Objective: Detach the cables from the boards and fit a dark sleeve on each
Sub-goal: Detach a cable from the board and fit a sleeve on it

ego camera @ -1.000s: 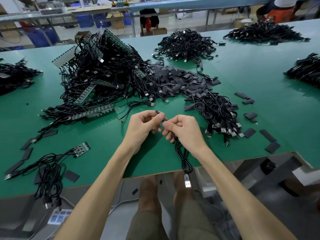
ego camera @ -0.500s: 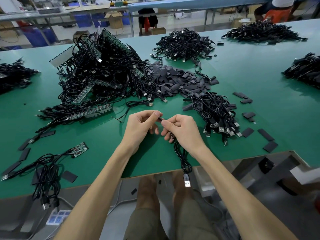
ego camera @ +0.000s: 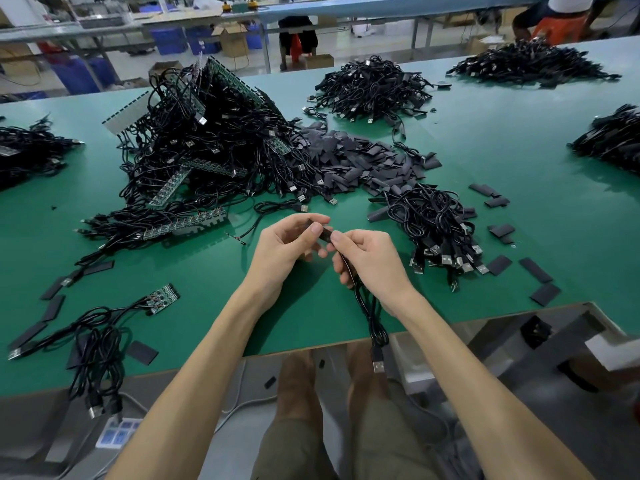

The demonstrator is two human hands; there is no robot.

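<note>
Fitting a dark sleeve, pinched in my left hand, onto the cable my right hand grips above the green table; one freed bundle seemingly done, the board-bound heap left

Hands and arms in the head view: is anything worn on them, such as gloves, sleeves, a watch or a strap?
Nothing is worn. The left hand and the right hand have no gloves. The left forearm and the right forearm are uncovered down to the frame's bottom edge, with no sleeve in view. No watch, ring, band, wrist strap or marking shows on either side.
</note>
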